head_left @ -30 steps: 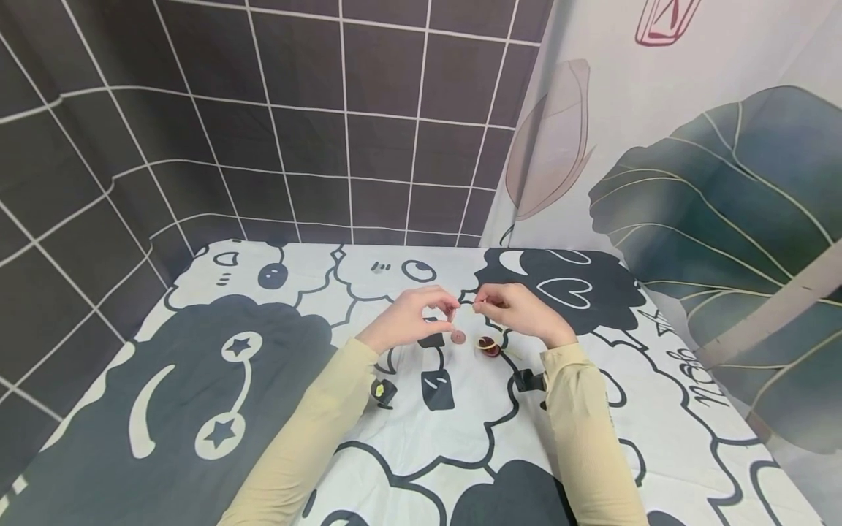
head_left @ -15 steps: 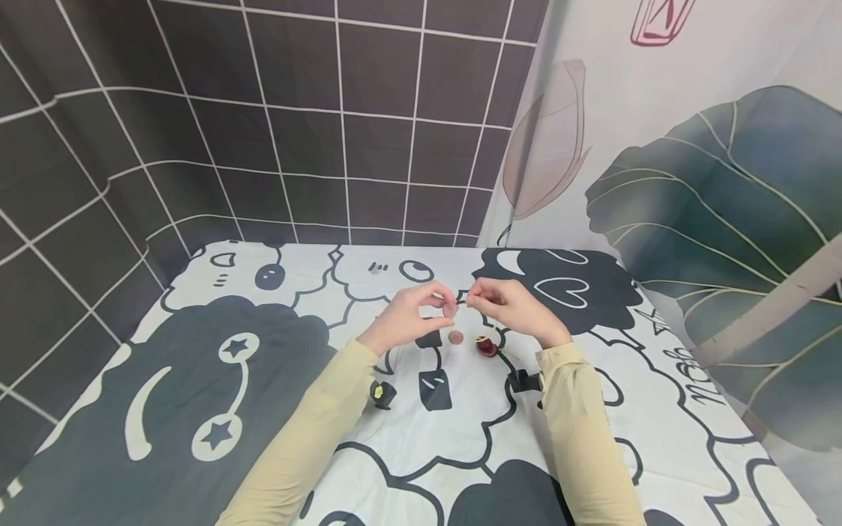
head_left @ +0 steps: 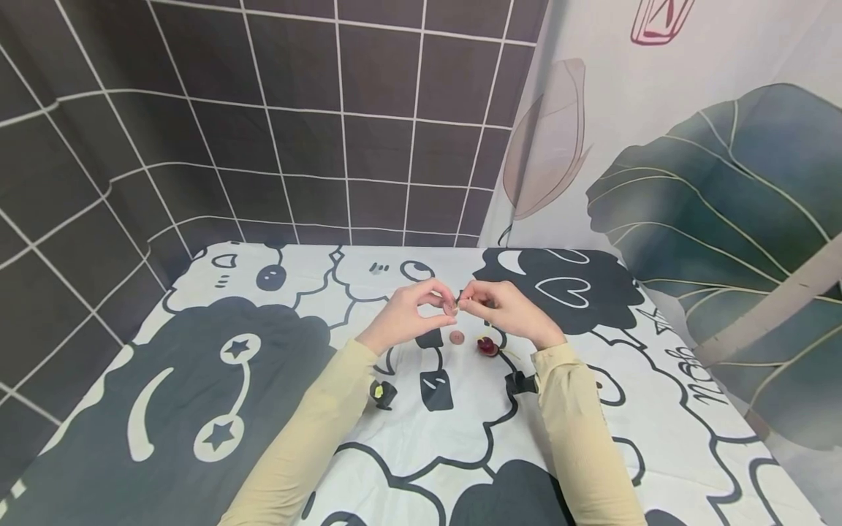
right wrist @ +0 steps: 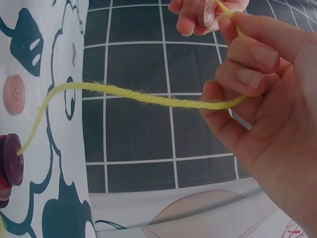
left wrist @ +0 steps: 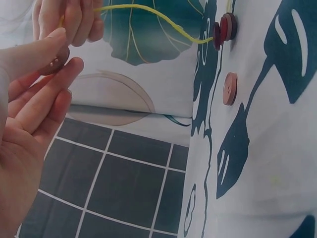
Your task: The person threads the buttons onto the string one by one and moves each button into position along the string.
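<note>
My left hand (head_left: 414, 313) pinches a pinkish-brown button (left wrist: 55, 63) between thumb and fingers, raised over the table. Against the button's face, my right hand (head_left: 509, 310) pinches the tip of a yellow yarn (right wrist: 168, 101). From the right fingers the yarn droops across to a small stack of dark red buttons (right wrist: 14, 158) on the cloth, coming out of the top one's middle. A loose pink button (head_left: 457, 337) lies flat just left of that stack, its holes visible in both wrist views. The fingertips of both hands meet at the held button.
A white cloth (head_left: 454, 446) with dark cartoon prints covers the table. Behind it hangs a dark grid-patterned curtain (head_left: 296, 146), with a leaf-printed curtain (head_left: 710, 212) at the right. More yellow yarn trails right from the button stack.
My right hand has moved left, bringing the yarn's tip up to the button in my left hand. The left hand has turned the button's face more into view. The loose button stays put.
</note>
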`<state>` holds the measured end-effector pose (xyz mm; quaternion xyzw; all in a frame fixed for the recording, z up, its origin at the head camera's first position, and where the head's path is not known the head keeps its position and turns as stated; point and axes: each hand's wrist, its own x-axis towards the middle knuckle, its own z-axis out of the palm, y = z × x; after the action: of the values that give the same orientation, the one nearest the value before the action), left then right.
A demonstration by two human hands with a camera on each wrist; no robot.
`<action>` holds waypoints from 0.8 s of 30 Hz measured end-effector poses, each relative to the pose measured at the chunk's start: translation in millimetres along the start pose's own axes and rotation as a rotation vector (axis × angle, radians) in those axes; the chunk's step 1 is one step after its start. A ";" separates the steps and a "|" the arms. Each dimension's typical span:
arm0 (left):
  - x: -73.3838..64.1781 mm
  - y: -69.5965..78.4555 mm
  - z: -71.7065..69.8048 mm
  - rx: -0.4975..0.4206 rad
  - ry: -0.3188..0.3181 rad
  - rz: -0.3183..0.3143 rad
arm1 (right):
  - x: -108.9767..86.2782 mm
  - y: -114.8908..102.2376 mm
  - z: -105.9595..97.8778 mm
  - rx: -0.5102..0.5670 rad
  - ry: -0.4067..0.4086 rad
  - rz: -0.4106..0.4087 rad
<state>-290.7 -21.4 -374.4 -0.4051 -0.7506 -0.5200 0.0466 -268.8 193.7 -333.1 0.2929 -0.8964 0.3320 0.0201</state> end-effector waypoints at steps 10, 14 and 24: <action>-0.4 3.5 -1.2 0.012 0.003 -0.012 | 0.4 -1.1 1.4 -0.033 0.024 -0.015; -0.3 3.7 -1.4 0.015 -0.002 -0.010 | 1.1 -1.1 1.9 -0.035 0.028 -0.014; -0.4 4.4 -1.6 0.018 -0.016 -0.020 | 1.5 -2.1 4.3 -0.053 0.009 -0.023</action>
<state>-288.2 -22.3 -370.6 -0.4011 -0.7597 -0.5103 0.0391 -268.3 189.1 -334.9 0.3012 -0.9014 0.3090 0.0358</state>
